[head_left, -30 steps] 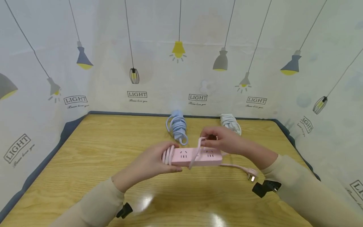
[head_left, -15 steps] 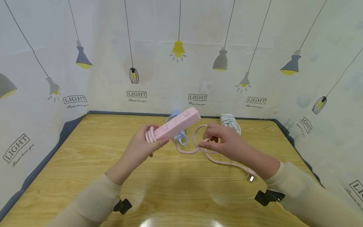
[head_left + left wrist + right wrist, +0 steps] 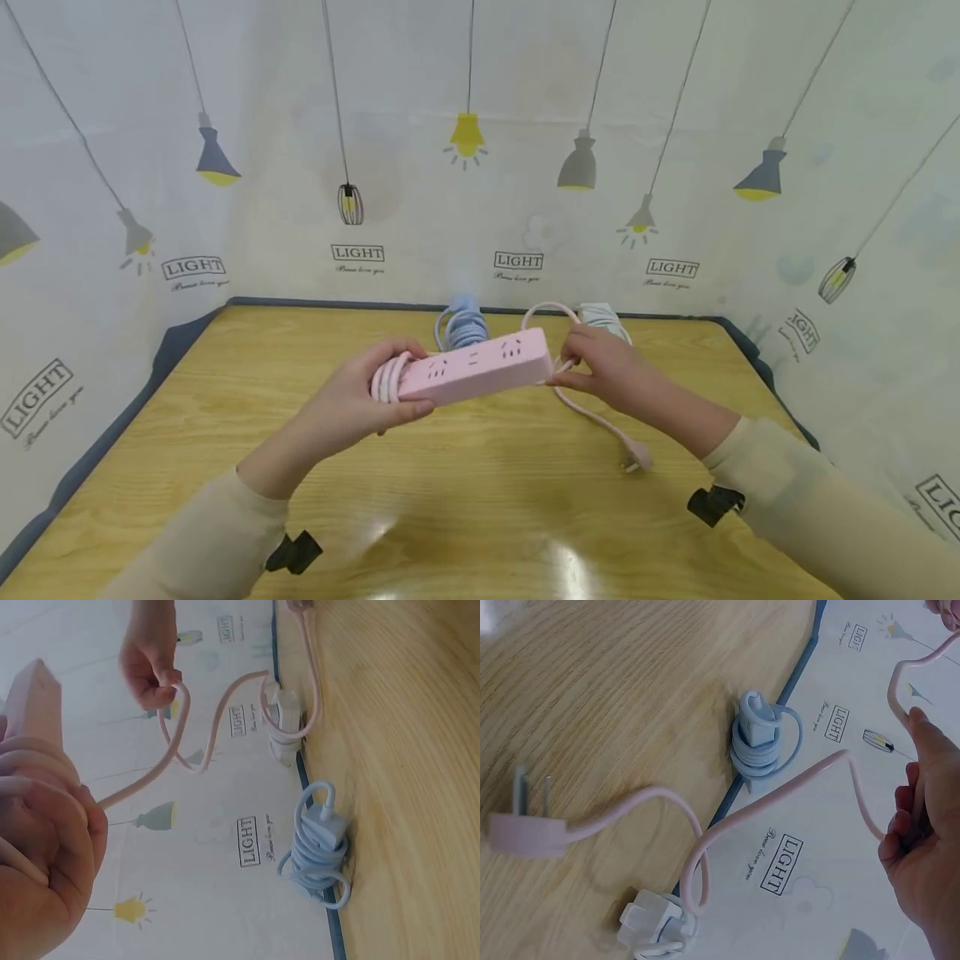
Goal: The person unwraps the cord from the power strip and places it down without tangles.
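Observation:
A pink power strip (image 3: 476, 364) is held up over the table, sockets facing the head camera, tilted with its right end higher. My left hand (image 3: 360, 392) grips its left end, where several turns of pink cord (image 3: 387, 379) wrap around it. At the strip's right end my right hand (image 3: 611, 367) pinches the free cord between thumb and fingers. Past that hand the cord makes a loop (image 3: 551, 307) and runs down to the pink plug (image 3: 636, 455), whose metal prongs show in the right wrist view.
A blue power strip (image 3: 465, 321) wound in its own cord lies at the table's back edge, partly hidden behind the pink one. To its right lies a white power strip (image 3: 597, 313) with wound cord. The wooden table (image 3: 450, 508) is bordered by a lamp-printed cloth (image 3: 420, 192).
The strip swung up and left, cord drawn out to the right, then came back down toward level with its right end near my right hand. The plug has shifted slightly left.

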### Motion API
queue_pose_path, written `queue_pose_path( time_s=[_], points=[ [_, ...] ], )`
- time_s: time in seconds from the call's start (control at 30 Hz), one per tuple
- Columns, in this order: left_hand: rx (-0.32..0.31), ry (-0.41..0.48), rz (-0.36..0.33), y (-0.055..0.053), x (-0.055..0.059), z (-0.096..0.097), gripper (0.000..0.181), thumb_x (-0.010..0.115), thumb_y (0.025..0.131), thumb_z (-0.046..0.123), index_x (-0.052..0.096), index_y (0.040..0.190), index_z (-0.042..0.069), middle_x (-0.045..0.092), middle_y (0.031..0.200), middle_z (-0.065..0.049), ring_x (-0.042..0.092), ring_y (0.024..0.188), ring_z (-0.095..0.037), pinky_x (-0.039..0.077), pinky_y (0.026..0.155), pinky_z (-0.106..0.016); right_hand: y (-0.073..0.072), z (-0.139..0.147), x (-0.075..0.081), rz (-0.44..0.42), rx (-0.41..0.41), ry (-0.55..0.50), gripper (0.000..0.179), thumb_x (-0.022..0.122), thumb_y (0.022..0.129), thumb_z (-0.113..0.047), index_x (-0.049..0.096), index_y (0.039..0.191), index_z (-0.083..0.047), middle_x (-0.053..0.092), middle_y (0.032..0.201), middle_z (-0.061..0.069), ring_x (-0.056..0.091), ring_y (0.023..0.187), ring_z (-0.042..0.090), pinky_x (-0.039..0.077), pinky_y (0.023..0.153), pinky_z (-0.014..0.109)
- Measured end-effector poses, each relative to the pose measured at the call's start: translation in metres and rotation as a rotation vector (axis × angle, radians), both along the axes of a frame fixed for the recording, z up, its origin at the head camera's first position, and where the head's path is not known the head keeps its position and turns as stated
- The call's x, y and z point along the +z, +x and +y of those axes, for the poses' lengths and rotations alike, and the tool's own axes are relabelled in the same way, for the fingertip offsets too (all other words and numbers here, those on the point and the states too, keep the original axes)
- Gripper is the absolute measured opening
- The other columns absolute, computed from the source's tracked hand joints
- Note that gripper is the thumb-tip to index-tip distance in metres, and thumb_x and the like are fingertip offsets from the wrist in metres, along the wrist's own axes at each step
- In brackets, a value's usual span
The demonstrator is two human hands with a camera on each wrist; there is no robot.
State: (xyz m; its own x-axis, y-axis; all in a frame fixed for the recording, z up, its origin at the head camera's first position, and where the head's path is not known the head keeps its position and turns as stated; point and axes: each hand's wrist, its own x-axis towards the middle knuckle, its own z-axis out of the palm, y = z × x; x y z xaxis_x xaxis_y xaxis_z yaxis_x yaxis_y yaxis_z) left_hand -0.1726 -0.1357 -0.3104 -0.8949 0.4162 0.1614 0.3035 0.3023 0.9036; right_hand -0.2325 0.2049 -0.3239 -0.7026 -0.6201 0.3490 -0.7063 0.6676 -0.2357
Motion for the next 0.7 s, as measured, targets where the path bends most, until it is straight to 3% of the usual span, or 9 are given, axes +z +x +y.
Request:
queue_pose_path(
  time_s=[0.1, 0.2, 0.3, 0.53, 0.7],
  points=[
    [-0.039, -0.063, 0.036, 0.002, -0.004, -0.004, 0.062, 0.082, 0.080, 0.021, 0.053, 0.134, 0.016, 0.056, 0.112, -0.015, 0.056, 0.080, -0.025, 0.052, 0.057, -0.034, -0.005, 0.005, 0.000, 0.009, -0.040, -0.037, 0.029, 0.082, 0.079, -0.017, 0.054, 0.078, -0.010, 0.051, 0.078, 0.000, 0.049, 0.071, 0.017, 0.045, 0.063, 0.031],
    [-0.063, -0.122, 0.057, 0.003, -0.010, -0.009, 0.087, 0.084, 0.078, 0.024, 0.037, 0.150, 0.017, 0.058, 0.116, -0.013, 0.059, 0.088, -0.022, 0.054, 0.069, -0.034, -0.006, 0.011, 0.005, 0.040, -0.050, -0.101, 0.029, 0.082, 0.078, -0.014, 0.054, 0.078, -0.010, 0.049, 0.076, 0.000, 0.043, 0.067, 0.015, 0.040, 0.059, 0.030],
    [-0.062, -0.174, 0.065, 0.002, -0.015, -0.014, 0.101, 0.085, 0.076, 0.027, 0.025, 0.155, 0.015, 0.059, 0.114, -0.011, 0.060, 0.089, -0.020, 0.053, 0.075, -0.033, -0.005, 0.017, 0.014, 0.085, -0.062, -0.157, 0.027, 0.082, 0.077, -0.010, 0.055, 0.080, -0.009, 0.049, 0.077, -0.001, 0.042, 0.067, 0.013, 0.040, 0.058, 0.029],
    [0.013, -0.246, 0.045, -0.002, -0.019, -0.023, 0.076, 0.087, 0.072, 0.033, 0.053, 0.137, 0.012, 0.062, 0.110, -0.008, 0.058, 0.090, -0.021, 0.050, 0.076, -0.037, 0.000, 0.026, 0.030, 0.133, -0.111, -0.205, 0.028, 0.082, 0.077, -0.009, 0.054, 0.082, -0.007, 0.051, 0.078, 0.000, 0.044, 0.069, 0.014, 0.041, 0.060, 0.029],
    [0.136, -0.242, -0.042, -0.006, -0.017, -0.028, 0.069, 0.087, 0.072, 0.034, 0.057, 0.130, 0.011, 0.061, 0.104, -0.012, 0.056, 0.078, -0.022, 0.052, 0.060, -0.037, 0.003, 0.032, 0.036, 0.141, -0.174, -0.224, 0.028, 0.082, 0.077, -0.009, 0.054, 0.082, -0.005, 0.051, 0.077, 0.003, 0.045, 0.069, 0.017, 0.041, 0.059, 0.029]
  ],
)
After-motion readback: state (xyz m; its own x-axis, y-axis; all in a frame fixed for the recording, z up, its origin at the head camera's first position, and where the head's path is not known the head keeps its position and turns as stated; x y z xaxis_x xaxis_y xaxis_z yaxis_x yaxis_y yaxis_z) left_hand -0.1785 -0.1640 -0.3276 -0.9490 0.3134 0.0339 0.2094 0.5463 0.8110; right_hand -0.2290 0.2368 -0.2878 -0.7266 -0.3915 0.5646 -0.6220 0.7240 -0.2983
